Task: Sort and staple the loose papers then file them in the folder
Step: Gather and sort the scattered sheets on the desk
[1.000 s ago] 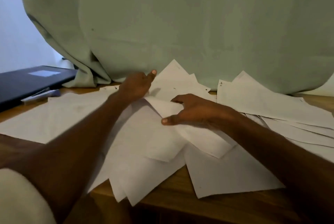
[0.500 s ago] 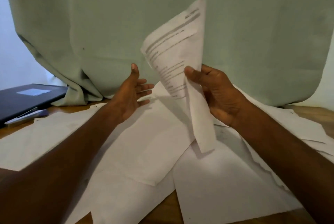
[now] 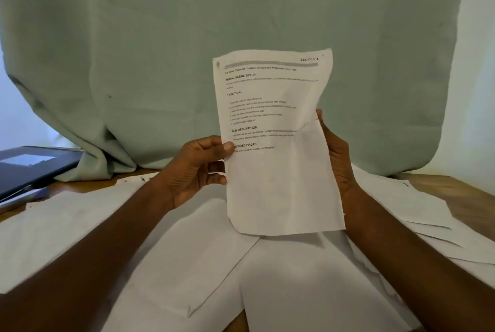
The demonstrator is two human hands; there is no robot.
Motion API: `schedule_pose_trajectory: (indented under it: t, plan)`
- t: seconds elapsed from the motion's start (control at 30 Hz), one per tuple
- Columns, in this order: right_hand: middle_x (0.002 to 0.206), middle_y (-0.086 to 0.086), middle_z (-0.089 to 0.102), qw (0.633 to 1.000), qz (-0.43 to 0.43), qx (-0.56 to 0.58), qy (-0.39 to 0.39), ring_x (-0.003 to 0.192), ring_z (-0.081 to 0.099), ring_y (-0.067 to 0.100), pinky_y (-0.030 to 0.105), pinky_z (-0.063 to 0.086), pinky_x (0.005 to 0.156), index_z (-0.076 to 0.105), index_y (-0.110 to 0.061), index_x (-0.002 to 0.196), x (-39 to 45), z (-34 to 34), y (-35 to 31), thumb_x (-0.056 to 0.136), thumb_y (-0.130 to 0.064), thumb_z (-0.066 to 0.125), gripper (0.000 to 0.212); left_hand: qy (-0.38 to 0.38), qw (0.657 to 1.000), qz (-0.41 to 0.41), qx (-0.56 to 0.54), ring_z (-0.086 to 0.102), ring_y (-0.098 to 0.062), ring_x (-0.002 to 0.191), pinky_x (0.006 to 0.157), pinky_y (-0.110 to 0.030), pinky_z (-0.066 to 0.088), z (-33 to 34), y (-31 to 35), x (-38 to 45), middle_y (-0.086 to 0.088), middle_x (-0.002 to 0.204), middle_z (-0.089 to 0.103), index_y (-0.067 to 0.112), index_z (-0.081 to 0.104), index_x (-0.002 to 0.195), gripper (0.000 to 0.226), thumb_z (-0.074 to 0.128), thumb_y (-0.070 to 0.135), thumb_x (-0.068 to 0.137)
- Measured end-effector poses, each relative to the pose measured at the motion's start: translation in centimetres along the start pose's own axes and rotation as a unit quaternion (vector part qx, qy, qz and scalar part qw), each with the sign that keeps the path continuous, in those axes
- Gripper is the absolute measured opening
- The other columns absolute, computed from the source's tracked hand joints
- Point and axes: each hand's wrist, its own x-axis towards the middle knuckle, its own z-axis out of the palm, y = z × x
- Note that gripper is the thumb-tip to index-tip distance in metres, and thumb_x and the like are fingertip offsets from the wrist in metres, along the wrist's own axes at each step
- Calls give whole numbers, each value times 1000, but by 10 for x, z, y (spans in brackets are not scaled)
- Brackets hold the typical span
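Item: printed sheet (image 3: 278, 144) marked "Section 1", held up for reading; sorting barely begun.

You hold the sheet upright in front of the green curtain (image 3: 241, 23), above the bench (image 3: 471, 192). Your left hand (image 3: 195, 168) pinches its left edge, thumb on the printed face; your right hand (image 3: 338, 165) grips the right edge, fingers curled behind it. The sheet is creased near the right hand. Below lie the loose papers (image 3: 187, 251), spread and overlapping across the bench, mostly blank side up, none visibly stapled or stacked. The dark folder (image 3: 32, 165) lies closed at far left, with what may be a stapler (image 3: 24, 195) just in front of it, too indistinct to confirm. Remaining, by my judgement: nearly all sorting, all stapling, all filing.
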Motion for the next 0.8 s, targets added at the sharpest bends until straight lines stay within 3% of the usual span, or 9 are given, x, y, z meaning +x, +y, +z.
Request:
schedule_pose_trajectory:
  t: [0.1, 0.13, 0.2, 0.27, 0.33, 0.4, 0.47, 0.57, 0.8]
  plan:
    - [64, 2, 72, 997, -45, -49, 44, 54, 69, 12, 20, 54, 48, 79, -13, 62, 2, -4, -6, 109, -29, 35, 66, 91, 995, 35, 31, 65, -25, 76, 53, -26, 55, -2, -2, 3, -14, 105, 75, 13, 77, 102, 24, 77, 28, 82]
    - [67, 3, 73, 996, -43, -64, 47, 57, 70, 13, 21, 55, 51, 81, -13, 67, 5, -9, -8, 108, -34, 36, 64, 124, 991, 44, 34, 65, -27, 78, 54, -27, 55, -3, -3, 4, -13, 103, 76, 14, 77, 99, 21, 78, 27, 83]
    - [96, 8, 77, 997, -30, -63, 42, 83, 75, 23, 33, 62, 69, 81, -13, 104, 11, -14, -10, 104, -55, 37, 61, 168, 983, 57, 46, 68, -28, 79, 53, -27, 55, -6, -3, 6, -10, 100, 78, 12, 76, 101, 19, 78, 25, 87]
    - [115, 12, 74, 996, -8, -80, 32, 101, 73, 31, 43, 61, 81, 67, -14, 134, 17, -23, -11, 95, -71, 35, 75, 190, 976, 75, 78, 70, -26, 76, 51, -27, 54, -7, -2, 5, -9, 97, 79, 10, 76, 103, 18, 77, 22, 89]
    - [127, 13, 70, 993, 6, -112, 23, 112, 69, 33, 48, 59, 87, 55, -18, 145, 19, -26, -9, 93, -75, 31, 81, 199, 970, 91, 102, 72, -24, 73, 50, -27, 53, -5, -1, 5, -7, 93, 79, 10, 76, 100, 14, 77, 20, 89]
    - [133, 11, 67, 990, 0, -137, 25, 119, 67, 32, 47, 59, 90, 55, -20, 142, 23, -28, -6, 100, -65, 32, 66, 199, 968, 100, 118, 72, -24, 71, 49, -27, 54, -4, -2, 5, -5, 91, 80, 10, 76, 97, 11, 77, 18, 90]
    - [133, 11, 68, 985, -30, -156, 60, 120, 66, 31, 44, 60, 88, 56, -16, 142, 26, -32, -2, 105, -45, 45, 48, 196, 967, 104, 127, 73, -24, 71, 49, -27, 55, -4, -3, 5, -4, 91, 80, 10, 76, 97, 11, 77, 18, 89]
    - [130, 12, 69, 979, -66, -167, 97, 118, 67, 32, 43, 61, 86, 57, -10, 141, 31, -37, -1, 102, -25, 57, 42, 195, 967, 105, 129, 73, -26, 73, 49, -28, 55, -5, -4, 5, -5, 91, 80, 10, 76, 97, 12, 78, 19, 89]
    - [129, 13, 69, 972, -77, -182, 125, 118, 67, 34, 46, 59, 91, 59, -8, 139, 32, -42, -3, 101, -22, 59, 40, 203, 964, 108, 132, 72, -23, 69, 48, -27, 54, -5, -2, 5, -4, 92, 80, 10, 76, 98, 13, 77, 20, 89]
